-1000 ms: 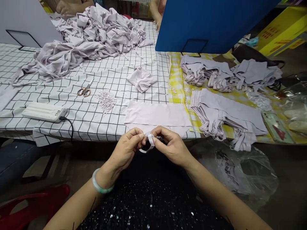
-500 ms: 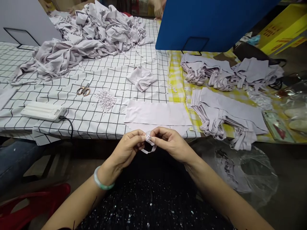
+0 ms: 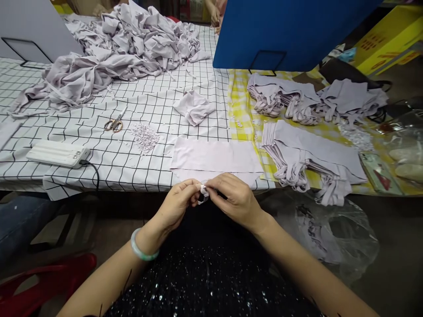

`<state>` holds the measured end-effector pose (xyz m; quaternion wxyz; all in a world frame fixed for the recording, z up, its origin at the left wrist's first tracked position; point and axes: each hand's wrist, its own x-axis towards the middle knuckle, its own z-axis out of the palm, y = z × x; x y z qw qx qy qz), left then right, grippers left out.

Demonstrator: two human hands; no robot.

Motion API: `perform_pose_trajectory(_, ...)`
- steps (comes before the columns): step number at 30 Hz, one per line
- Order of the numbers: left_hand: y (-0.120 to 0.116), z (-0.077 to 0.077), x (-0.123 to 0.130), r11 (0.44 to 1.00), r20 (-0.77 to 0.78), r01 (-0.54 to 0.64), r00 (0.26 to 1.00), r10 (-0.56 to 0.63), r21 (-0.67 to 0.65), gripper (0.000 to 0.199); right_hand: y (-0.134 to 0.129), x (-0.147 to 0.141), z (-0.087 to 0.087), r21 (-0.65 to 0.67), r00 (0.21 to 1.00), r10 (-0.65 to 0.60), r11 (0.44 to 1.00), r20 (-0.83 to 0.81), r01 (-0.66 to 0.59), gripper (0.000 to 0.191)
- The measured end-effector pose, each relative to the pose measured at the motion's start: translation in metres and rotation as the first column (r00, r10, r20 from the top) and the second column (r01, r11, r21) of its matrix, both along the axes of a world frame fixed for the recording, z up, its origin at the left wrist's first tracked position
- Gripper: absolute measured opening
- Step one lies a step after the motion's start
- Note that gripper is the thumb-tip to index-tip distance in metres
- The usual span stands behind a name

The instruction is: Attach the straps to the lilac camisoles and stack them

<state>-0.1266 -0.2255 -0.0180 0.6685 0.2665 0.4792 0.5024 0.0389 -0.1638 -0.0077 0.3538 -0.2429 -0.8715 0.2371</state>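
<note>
Just in front of the table edge, my left hand (image 3: 180, 200) pinches a narrow pale fabric strap (image 3: 204, 193) between thumb and forefinger. My right hand (image 3: 233, 196), bent over at the wrist, has its fingertips closed on the same strap, close against the left fingertips. Part of the strap hangs as a small loop below; the rest is hidden by the fingers. A flat pale lilac fabric panel (image 3: 216, 157) lies right behind the hands at the edge. Farther back is a crumpled fabric piece (image 3: 194, 108).
Scissors (image 3: 115, 123) and a heap of small fabric snippets (image 3: 145, 137) lie left. A white power bank (image 3: 57, 153) has a cable over the edge. Stacked strapped pieces (image 3: 317, 149) and a phone (image 3: 380, 173) sit right. Behind are a fabric pile (image 3: 148, 37), a blue board (image 3: 284, 33) and another person's hand (image 3: 215, 16).
My right hand has turned so its knuckles are higher and its fingers point down at the strap. The strap's hanging loop has become smaller. My left hand keeps its pinch.
</note>
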Motion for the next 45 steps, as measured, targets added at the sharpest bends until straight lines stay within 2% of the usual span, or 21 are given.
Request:
perform_pose_trajectory(2,0.0,0.001,0.002,0.999,-0.056,0.013,0.998,-0.01,0.053,0.021,0.0,0.001,0.001,-0.056,0.999,-0.041,0.998,0.011,0.041,0.013)
perform_pose_trajectory(5,-0.002,0.002,0.005,0.993,-0.2,0.016,0.98,0.008,0.115,0.02,-0.003,0.001,0.001,-0.213,0.993,-0.114,0.97,0.011,0.114,0.011)
perform_pose_trajectory(8,-0.002,0.001,0.007,0.992,-0.263,-0.032,0.963,0.064,0.122,0.021,-0.006,0.0,0.002,-0.293,0.986,-0.159,0.942,0.038,0.163,0.011)
perform_pose_trajectory(10,-0.001,-0.002,0.006,0.994,-0.149,-0.079,0.985,0.09,0.081,0.02,-0.006,0.0,0.002,-0.346,0.979,-0.196,0.916,0.058,0.204,0.012)
perform_pose_trajectory(12,0.0,-0.004,0.005,0.996,0.062,-0.092,0.994,0.092,-0.006,0.019,-0.006,-0.001,0.002,-0.452,0.973,-0.224,0.863,0.061,0.227,0.011)
perform_pose_trajectory(14,0.001,-0.005,0.003,0.995,0.244,-0.056,0.967,0.074,-0.079,0.018,-0.006,-0.001,0.001,-0.571,0.971,-0.235,0.792,0.039,0.215,0.01)
perform_pose_trajectory(16,0.001,-0.006,0.002,0.995,0.341,-0.013,0.939,0.046,-0.098,0.017,-0.006,-0.002,-0.001,-0.632,0.967,-0.253,0.749,0.005,0.199,0.01)
perform_pose_trajectory(18,0.0,-0.006,0.001,0.995,0.385,0.029,0.923,0.011,-0.098,0.017,-0.006,-0.003,-0.004,-0.611,0.958,-0.285,0.762,-0.02,0.214,0.01)
perform_pose_trajectory(21,-0.002,-0.007,-0.003,0.989,0.383,0.103,0.922,-0.053,-0.111,0.017,-0.005,-0.003,-0.007,-0.492,0.95,-0.31,0.832,-0.03,0.256,0.01)
perform_pose_trajectory(23,-0.003,-0.007,-0.006,0.987,0.35,0.104,0.935,-0.055,-0.122,0.016,-0.002,-0.002,-0.008,-0.416,0.949,-0.312,0.868,-0.036,0.27,0.011)
perform_pose_trajectory(26,-0.003,-0.002,-0.01,0.988,0.29,0.089,0.956,-0.05,-0.122,0.019,0.003,0.001,-0.009,-0.358,0.959,-0.28,0.901,-0.047,0.246,0.011)
perform_pose_trajectory(29,-0.003,0.004,-0.012,0.975,0.248,0.186,0.957,-0.151,-0.125,0.022,0.008,0.004,-0.01,-0.311,0.965,-0.255,0.923,-0.055,0.226,0.011)
perform_pose_trajectory(32,-0.004,0.007,-0.012,0.962,0.229,0.245,0.95,-0.212,-0.124,0.023,0.01,0.006,-0.011,-0.197,0.954,-0.287,0.944,-0.089,0.265,0.011)
perform_pose_trajectory(34,-0.004,0.007,-0.011,0.96,0.215,0.26,0.948,-0.234,-0.1,0.024,0.009,0.007,-0.013,-0.091,0.965,-0.242,0.968,-0.101,0.233,0.012)
perform_pose_trajectory(37,-0.005,0.006,-0.01,0.957,0.154,0.284,0.95,-0.273,-0.055,0.027,0.005,0.011,-0.017,0.044,0.988,-0.119,0.991,-0.096,0.123,0.014)
perform_pose_trajectory(42,-0.007,0.006,-0.01,0.96,-0.02,0.279,0.96,-0.279,0.009,0.03,0.007,0.022,-0.022,0.238,0.997,-0.034,0.97,-0.073,0.05,0.026)
perform_pose_trajectory(44,-0.008,0.006,-0.01,0.957,-0.09,0.288,0.954,-0.284,0.031,0.032,0.009,0.024,-0.022,0.178,0.994,-0.067,0.981,-0.083,0.081,0.022)
perform_pose_trajectory(45,-0.008,0.007,-0.01,0.957,-0.135,0.286,0.951,-0.277,0.049,0.032,0.01,0.024,-0.021,0.068,0.991,-0.099,0.992,-0.092,0.105,0.018)
